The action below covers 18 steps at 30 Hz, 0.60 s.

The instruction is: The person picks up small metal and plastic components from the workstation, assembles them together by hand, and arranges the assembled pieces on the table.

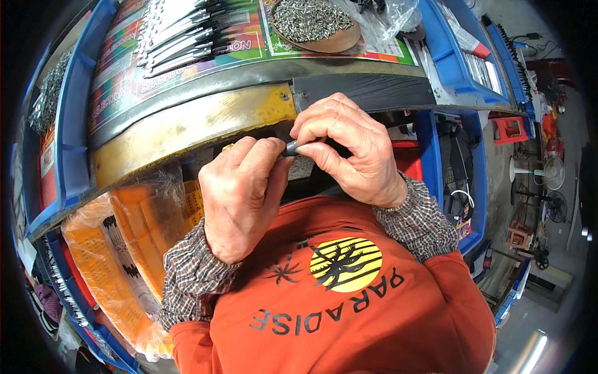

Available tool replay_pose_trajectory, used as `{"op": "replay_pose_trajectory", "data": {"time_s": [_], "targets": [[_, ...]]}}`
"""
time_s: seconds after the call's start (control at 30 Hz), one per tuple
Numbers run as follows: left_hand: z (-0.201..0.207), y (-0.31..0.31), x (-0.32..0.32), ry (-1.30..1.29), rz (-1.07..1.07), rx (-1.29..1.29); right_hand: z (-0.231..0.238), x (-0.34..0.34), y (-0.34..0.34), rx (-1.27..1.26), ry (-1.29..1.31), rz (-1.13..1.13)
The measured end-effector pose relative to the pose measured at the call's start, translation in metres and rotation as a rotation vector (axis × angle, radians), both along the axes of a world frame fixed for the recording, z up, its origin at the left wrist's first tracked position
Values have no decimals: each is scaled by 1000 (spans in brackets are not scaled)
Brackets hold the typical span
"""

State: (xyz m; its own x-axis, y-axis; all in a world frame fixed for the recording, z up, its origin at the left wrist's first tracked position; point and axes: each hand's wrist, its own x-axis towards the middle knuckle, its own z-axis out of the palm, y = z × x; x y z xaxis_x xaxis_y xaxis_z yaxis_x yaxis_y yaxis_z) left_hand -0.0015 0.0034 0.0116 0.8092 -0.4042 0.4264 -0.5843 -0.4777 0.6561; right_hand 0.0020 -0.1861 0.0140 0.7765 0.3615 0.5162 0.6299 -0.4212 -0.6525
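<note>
Close to the table's front edge (pixel 193 128), both my hands meet at a small dark grey cylindrical piece (pixel 291 148). My left hand (pixel 240 187) pinches its left end between thumb and bent fingers. From the other side my right hand (pixel 352 146) grips it with thumb and forefinger, the remaining fingers curled above. Most of the piece is hidden by the fingertips, so its exact kind cannot be made out. On the table beyond lie several slim silvery pieces with black ends (pixel 184 47), side by side in a row.
A brown dish (pixel 339 45) of small metal pins sits at the back, near clear plastic bags (pixel 389 19). Blue bins (pixel 75 131) stand at left and right. Below the table are a plastic-lined orange basket (pixel 93 243) and another blue bin (pixel 430 156).
</note>
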Motion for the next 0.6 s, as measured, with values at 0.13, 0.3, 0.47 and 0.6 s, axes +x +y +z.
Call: {"op": "replay_pose_trajectory", "data": {"time_s": [0.13,0.3,0.47,0.6], "targets": [[-2,0,0,-79,17,38,-2,-2,6,-76,-193,-55],[-6,2,1,-128,14,41,-12,-7,10,-177,-393,-91],[-11,2,2,-214,30,68,-17,-10,8,-231,-431,-86],[-1,6,6,-191,11,111,-8,0,5,-158,-404,-58]]}}
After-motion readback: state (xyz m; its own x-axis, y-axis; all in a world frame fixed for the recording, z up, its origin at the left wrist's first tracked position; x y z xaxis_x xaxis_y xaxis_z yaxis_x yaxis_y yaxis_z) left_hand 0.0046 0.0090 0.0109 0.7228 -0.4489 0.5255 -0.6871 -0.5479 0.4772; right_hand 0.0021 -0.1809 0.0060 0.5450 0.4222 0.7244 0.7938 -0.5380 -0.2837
